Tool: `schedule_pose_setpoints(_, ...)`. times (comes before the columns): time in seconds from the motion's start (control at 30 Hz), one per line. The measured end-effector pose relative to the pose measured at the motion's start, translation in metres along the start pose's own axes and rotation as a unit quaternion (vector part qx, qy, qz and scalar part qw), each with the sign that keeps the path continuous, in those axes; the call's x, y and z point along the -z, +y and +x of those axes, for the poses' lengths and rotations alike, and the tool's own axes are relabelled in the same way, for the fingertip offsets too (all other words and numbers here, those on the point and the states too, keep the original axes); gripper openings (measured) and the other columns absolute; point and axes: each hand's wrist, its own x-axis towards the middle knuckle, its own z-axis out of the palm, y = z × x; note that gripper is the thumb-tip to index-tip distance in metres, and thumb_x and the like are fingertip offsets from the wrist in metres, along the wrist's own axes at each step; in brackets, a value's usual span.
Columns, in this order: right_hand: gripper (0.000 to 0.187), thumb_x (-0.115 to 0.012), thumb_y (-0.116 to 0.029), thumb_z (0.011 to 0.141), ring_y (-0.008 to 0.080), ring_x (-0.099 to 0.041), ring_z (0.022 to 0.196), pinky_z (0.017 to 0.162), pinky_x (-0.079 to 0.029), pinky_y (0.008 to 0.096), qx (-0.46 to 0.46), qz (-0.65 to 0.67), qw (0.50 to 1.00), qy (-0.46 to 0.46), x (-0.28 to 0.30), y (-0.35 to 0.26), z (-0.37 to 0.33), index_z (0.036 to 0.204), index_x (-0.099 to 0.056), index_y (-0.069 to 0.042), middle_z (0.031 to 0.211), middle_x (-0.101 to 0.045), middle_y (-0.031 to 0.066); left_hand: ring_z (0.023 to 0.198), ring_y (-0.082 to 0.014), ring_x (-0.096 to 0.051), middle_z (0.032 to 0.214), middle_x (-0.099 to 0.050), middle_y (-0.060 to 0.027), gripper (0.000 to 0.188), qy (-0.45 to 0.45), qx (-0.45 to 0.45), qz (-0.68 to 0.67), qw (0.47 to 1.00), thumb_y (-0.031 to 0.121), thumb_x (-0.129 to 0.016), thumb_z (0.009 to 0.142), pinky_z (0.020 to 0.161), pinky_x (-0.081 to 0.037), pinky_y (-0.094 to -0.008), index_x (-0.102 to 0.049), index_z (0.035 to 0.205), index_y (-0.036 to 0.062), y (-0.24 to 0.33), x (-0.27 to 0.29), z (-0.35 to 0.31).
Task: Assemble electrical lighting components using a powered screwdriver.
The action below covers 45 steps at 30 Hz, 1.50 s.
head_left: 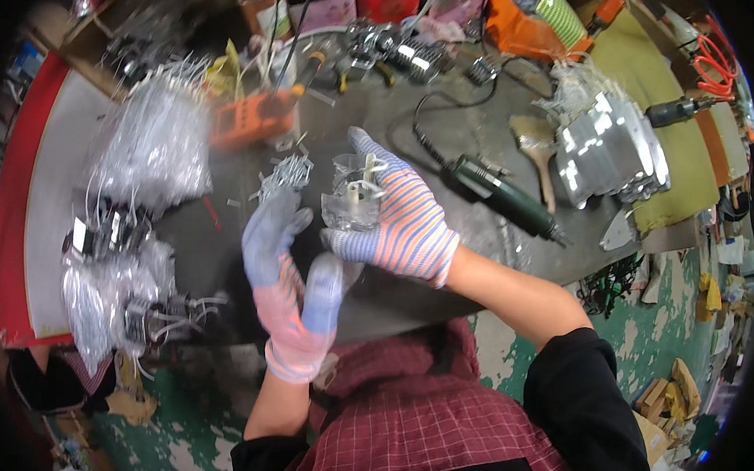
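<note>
My right hand [410, 218], in a striped knit glove, grips a clear and shiny part with white pieces inside [353, 198] between thumb and fingers. I cannot make out its exact kind. Slightly blurred, my gloved left hand [286, 280] reaches over the near edge of a pile of small metal screws or pins [288, 172]. Its thumb stands apart from the fingers, and nothing shows between them. Right of the held part lies a dark electric screwdriver [504, 197] with a black cable. A wooden-handled brush [537, 144] lies beyond it.
Plastic-wrapped bundles with white wires [152, 150] crowd the dark worktable's [364, 310] left side. An orange tool or case [252, 120] is near them. Shiny metal plates [609, 152] are stacked at right. Metal parts [400, 53] and small bins [389, 4] line the back.
</note>
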Motion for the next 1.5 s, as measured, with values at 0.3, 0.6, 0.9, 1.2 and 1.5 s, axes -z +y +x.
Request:
schedule_pose_setpoints(0.3, 0.090, -0.084, -0.022, 0.067, 0.0411, -0.059, 0.112, 0.096, -0.051, 0.0434, 0.113, -0.081, 0.988, 0.063, -0.013, -0.010, -0.042, 0.145, -0.042, -0.002, 0.126, -0.057, 0.0226, 0.124, -0.0220, -0.053, 0.136, -0.055, -0.0134, 0.059, -0.044, 0.120, -0.127, 0.984, 0.009, -0.070, 0.092, 0.107, -0.042, -0.0373, -0.044, 0.144, 0.0006, -0.023, 0.022, -0.018)
schedule_pose_setpoints(0.6, 0.028, -0.075, -0.007, 0.075, 0.0330, -0.068, 0.087, 0.071, -0.055, 0.0418, 0.336, -0.297, 0.892, 0.062, 0.003, -0.005, -0.043, 0.102, -0.070, -0.010, 0.107, -0.068, 0.0178, 0.116, -0.0247, -0.063, 0.134, -0.060, -0.0200, 0.037, -0.048, 0.029, -0.130, 0.990, 0.003, -0.076, 0.087, 0.100, -0.051, -0.0351, -0.061, 0.121, 0.0049, -0.031, 0.026, -0.021)
schedule_pose_setpoints(0.9, 0.027, -0.075, -0.011, 0.072, 0.0343, -0.066, 0.084, 0.069, -0.053, 0.0424, 0.388, -0.317, 0.864, 0.058, 0.015, -0.001, -0.047, 0.099, -0.069, -0.011, 0.102, -0.068, 0.0152, 0.111, -0.0283, -0.065, 0.138, -0.053, -0.0243, 0.017, -0.087, -0.123, 0.092, 0.984, -0.002, -0.068, 0.089, 0.091, -0.054, -0.0342, -0.058, 0.101, 0.0052, -0.056, 0.031, -0.038)
schedule_pose_setpoints(1.2, 0.030, -0.075, -0.016, 0.071, 0.0325, -0.062, 0.077, 0.068, -0.051, 0.0434, 0.347, -0.383, 0.856, -0.001, 0.016, -0.035, -0.041, 0.100, -0.070, -0.013, 0.089, -0.063, 0.0108, 0.103, -0.0158, -0.058, 0.115, -0.061, -0.0101, 0.031, 0.013, 0.142, -0.100, 0.985, 0.005, -0.067, 0.090, 0.093, -0.049, -0.0332, -0.054, 0.117, 0.0015, -0.034, 0.027, -0.033)
schedule_pose_setpoints(1.5, 0.023, -0.073, -0.020, 0.068, 0.0287, -0.063, 0.087, 0.074, -0.049, 0.0420, 0.376, -0.369, 0.850, 0.029, 0.019, -0.025, -0.048, 0.089, -0.066, -0.015, 0.100, -0.064, 0.0073, 0.109, -0.0191, -0.061, 0.127, -0.063, -0.0141, 0.043, -0.018, 0.111, -0.048, 0.992, 0.002, -0.061, 0.094, 0.098, -0.047, -0.0329, -0.054, 0.137, -0.0020, -0.051, 0.028, -0.040)
